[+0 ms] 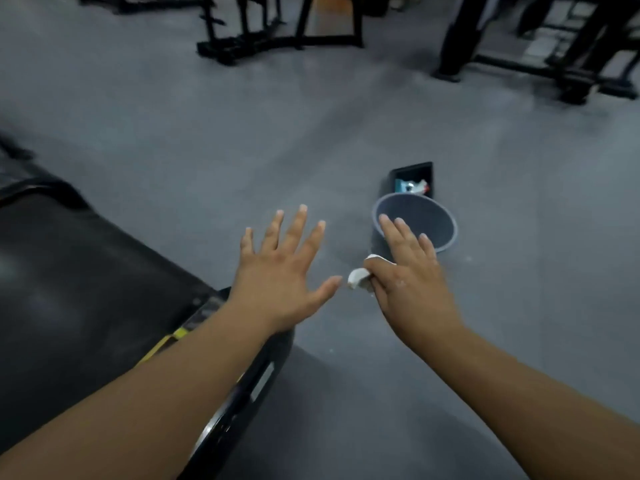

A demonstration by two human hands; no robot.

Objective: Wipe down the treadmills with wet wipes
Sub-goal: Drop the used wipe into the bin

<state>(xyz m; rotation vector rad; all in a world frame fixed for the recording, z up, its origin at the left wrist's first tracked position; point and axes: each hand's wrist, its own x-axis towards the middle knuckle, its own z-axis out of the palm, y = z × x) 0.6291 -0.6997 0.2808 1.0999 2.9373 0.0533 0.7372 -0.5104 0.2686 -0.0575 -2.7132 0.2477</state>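
Gym floor [207, 133] fills most of the shot, grey and a bit scuffed. The treadmill [69, 271] takes the lower left, its long black deck running diagonally from the left edge down toward the bottom middle, and my left forearm crosses over its end. Some black machine frames [277, 39] run along the top. Right of centre sits a round grey bin [453, 230], with a small black box [412, 167] just behind it that has what looks like a wipes pack inside, though it's too blurry to be sure. My left hand [280, 268] is flat out with fingers spread, holding nothing, hovering past the treadmill's end. My right hand [412, 282] has its fingers stretched toward the bin, fingertips lined up over the near rim in the picture, with a scrunched-up wet wipe [358, 276] pinched under the thumb on the side facing my left hand. So the bin is straight ahead of the right hand, up and a touch right in frame, and the right is clearly the closer one. My guess is this wipe is done and headed for the bin.
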